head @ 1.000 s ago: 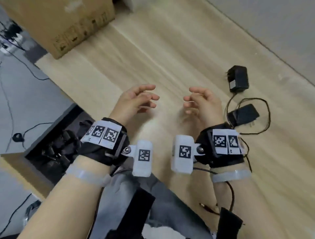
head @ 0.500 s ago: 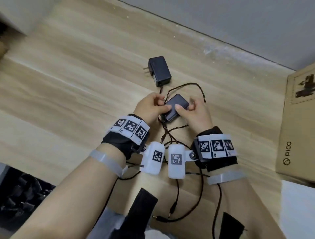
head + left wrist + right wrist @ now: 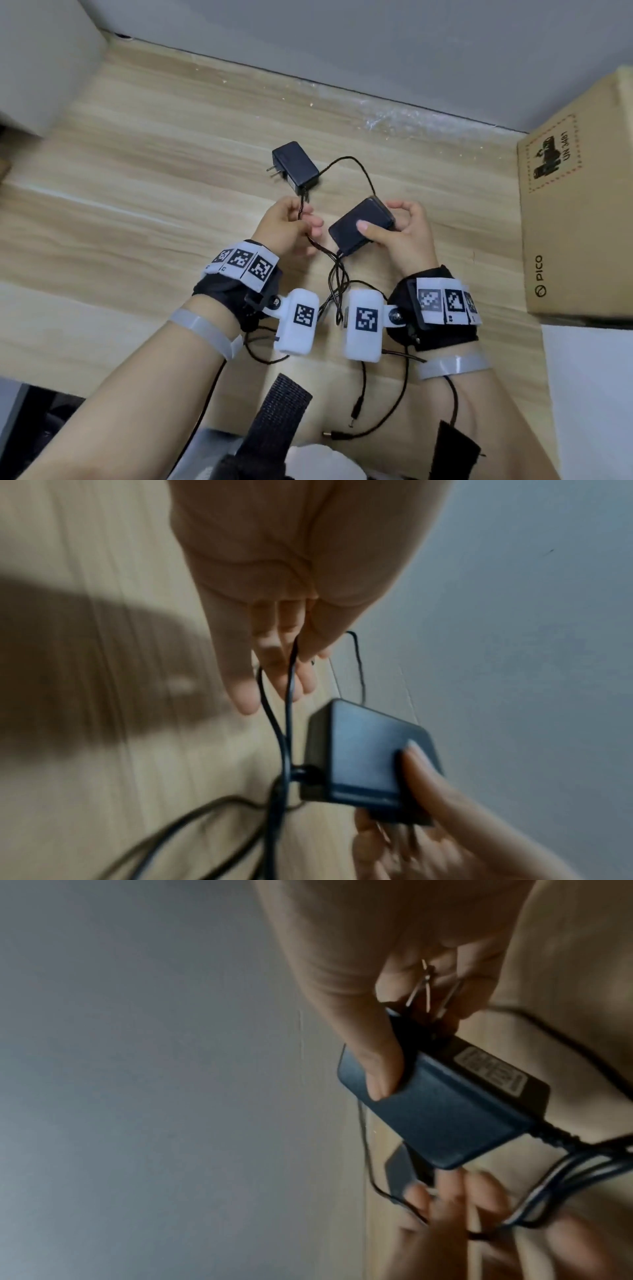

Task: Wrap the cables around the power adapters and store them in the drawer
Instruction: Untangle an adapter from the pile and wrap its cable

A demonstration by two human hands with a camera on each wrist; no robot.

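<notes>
My right hand grips a black power adapter lifted off the wooden desk, thumb on its top face; its metal prongs point into my palm in the right wrist view, where the adapter shows a label. My left hand pinches a thin black cable just left of that adapter; the same cable passes between my left fingers. A second black adapter lies on the desk beyond my left hand. Tangled cables trail toward me, with barrel plugs loose near the desk's front.
A cardboard box stands at the right edge of the desk. A grey wall runs along the back. An open dark drawer shows at the lower left, below the desk.
Both hands went from empty to the near adapter. The right hand now holds it raised, and the left hand has shifted off it onto the cable. The head view turned right.
</notes>
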